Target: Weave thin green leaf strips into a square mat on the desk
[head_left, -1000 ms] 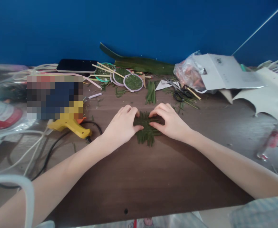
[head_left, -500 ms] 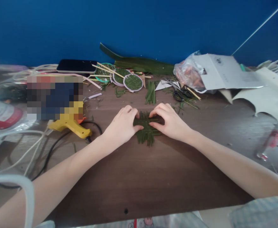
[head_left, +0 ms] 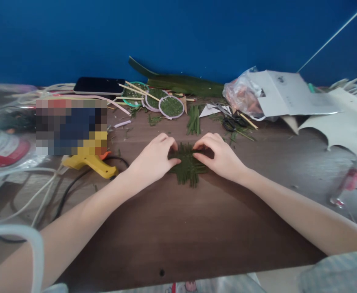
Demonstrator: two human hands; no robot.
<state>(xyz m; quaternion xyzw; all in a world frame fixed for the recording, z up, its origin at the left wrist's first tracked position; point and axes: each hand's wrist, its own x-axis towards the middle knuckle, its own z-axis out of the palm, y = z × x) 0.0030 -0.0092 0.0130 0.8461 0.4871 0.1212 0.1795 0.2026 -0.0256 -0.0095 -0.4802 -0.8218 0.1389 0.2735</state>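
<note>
A small mat of woven green leaf strips (head_left: 189,173) lies flat on the brown table, its strips crossing and their loose ends sticking out. At its left edge, my left hand (head_left: 155,156) has thumb and forefinger curled on the strip ends. My right hand (head_left: 222,156) grips the right side of the weave the same way, with thumb and fingers bent around a strip near the top. The fingers partly cover the side ends. Just beyond the mat, a small bundle of cut leaf strips (head_left: 193,121) rests on the table.
Round leaf-filled fans (head_left: 171,106) on sticks, a phone (head_left: 100,86) and a long leaf (head_left: 187,83) lie along the blue wall. Black-handled scissors (head_left: 233,122) are behind my right hand. A yellow glue gun (head_left: 89,162) with cables sits left; cut white card (head_left: 337,122) lies right.
My left hand has shifted slightly left, uncovering more of the weave's left side. My right hand has barely moved and remains at the mat's right side.
</note>
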